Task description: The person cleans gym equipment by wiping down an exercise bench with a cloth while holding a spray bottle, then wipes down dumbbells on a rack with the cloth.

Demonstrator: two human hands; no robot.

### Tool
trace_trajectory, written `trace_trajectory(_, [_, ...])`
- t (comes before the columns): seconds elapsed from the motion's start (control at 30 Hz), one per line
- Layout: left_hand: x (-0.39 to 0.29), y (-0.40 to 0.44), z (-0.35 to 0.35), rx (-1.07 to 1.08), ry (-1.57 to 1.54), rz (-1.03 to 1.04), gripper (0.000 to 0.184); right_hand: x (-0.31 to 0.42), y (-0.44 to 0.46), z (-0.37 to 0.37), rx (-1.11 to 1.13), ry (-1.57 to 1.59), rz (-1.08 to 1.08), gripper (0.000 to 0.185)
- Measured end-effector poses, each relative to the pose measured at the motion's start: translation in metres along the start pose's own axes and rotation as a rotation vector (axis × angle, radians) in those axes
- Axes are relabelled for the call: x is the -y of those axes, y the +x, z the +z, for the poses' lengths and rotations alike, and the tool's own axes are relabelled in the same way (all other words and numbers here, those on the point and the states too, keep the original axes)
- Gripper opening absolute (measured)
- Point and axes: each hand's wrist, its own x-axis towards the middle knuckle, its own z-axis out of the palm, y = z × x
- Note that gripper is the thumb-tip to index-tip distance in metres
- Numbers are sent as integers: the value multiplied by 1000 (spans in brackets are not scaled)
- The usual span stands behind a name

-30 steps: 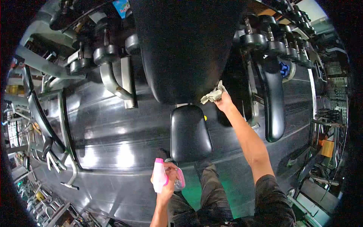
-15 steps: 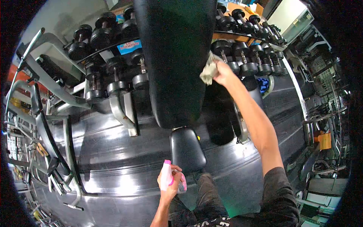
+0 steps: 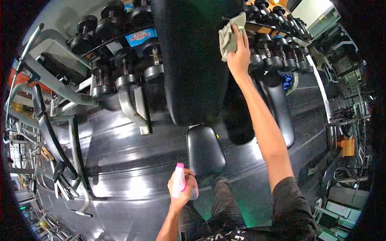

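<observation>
Simultaneously, a cloth [image 3: 227, 42] is held at a black backrest [image 3: 193, 72] and a spray bottle [image 3: 179, 182] is held low

The scene is viewed from head height, looking down. At the right edge of the backrest, near the top of the view, the pale, crumpled cloth is grasped by the right grip [image 3: 239, 56]. The fingers [image 3: 239, 40] are stretched over it, apparently so that it is laid against the padding rather than left hanging loose. The cloth is thus found under the fingertips and out to their left, overlapping the backrest's edge. How hard it is pressed cannot be told.

By the left grip [image 3: 185, 195], the spray bottle is clasped around its middle; it is white and clear, with a pink nozzle [image 3: 179, 165] pointed away from the wearer. It is held above the floor [image 3: 132, 160], near the wearer's legs [image 3: 227, 197] and beside the near left corner of the seat pad [image 3: 205, 148], presumably so that the backrest is left unobstructed. Whether the bottle is being squeezed cannot be made out.

Dumbbells [image 3: 125, 72] are racked in rows on both sides of the backrest, and a blue box [image 3: 140, 37] is set among those on the left.
</observation>
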Motion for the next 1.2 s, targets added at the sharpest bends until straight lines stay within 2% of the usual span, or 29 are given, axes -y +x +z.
trace_trajectory(0.07, [-12, 13, 7, 66, -17, 18, 16, -14, -34, 5, 27, -2, 51, 77])
trace_trajectory(0.2, [-8, 34, 19, 132, 28, 144, 19, -30, -99, 8, 131, -26, 133, 72])
trace_trajectory(0.33, [7, 41, 23, 177, 6, 100, 20, -47, -156, 5, 211, -8, 162, 72])
trace_trajectory(0.5, [16, 36, 39, 134, -136, -84, 18, -70, -236, 2, 342, -43, 228, 68])
trace_trajectory(0.53, [10, 40, 39, 203, 82, 23, 15, -69, -248, 0, 368, -29, 278, 64])
trace_trajectory(0.57, [4, 41, 43, 234, 33, -48, 15, -69, -259, -2, 384, -37, 291, 63])
trace_trajectory(0.63, [2, 42, 55, 230, 4, 41, 16, -64, -272, -9, 442, 4, 401, 64])
trace_trajectory(0.67, [1, 43, 57, 256, 17, 47, 19, -63, -277, -13, 472, 53, 511, 64])
trace_trajectory(0.7, [-1, 42, 60, 253, 17, 55, 19, -63, -279, -16, 478, 125, 521, 61])
trace_trajectory(0.77, [-4, 39, 64, 254, -74, -4, 21, -62, -290, -25, 420, 391, 768, 51])
trace_trajectory(0.83, [-11, 37, 64, 263, -107, -40, 23, -48, -286, -30, 127, 681, 1230, 38])
trace_trajectory(0.87, [-12, 34, 62, 259, -79, 2, 23, -39, -273, -34, -61, 954, 1393, 35])
trace_trajectory(0.9, [-12, 31, 61, 256, -52, 41, 23, -38, -266, -44, -86, 1225, 1499, 47])
trace_trajectory(0.97, [-5, 25, 57, 244, -66, 26, 23, -7, -211, -57, -76, 1383, 1462, 54])
trace_trajectory(1.0, [-2, 23, 54, 243, -59, -23, 23, -7, -191, -57, -91, 1299, 1516, 55])
trace_trajectory(1.1, [-2, 22, 51, 220, -56, -66, 23, -3, -142, -37, -198, 821, 1114, 54])
trace_trajectory(1.17, [-2, 20, 49, 207, -35, -64, 23, 11, -112, -13, -294, 572, 848, 46])
trace_trajectory(1.2, [-2, 20, 48, 209, -32, -67, 23, -7, -108, 1, -115, 386, 489, 50])
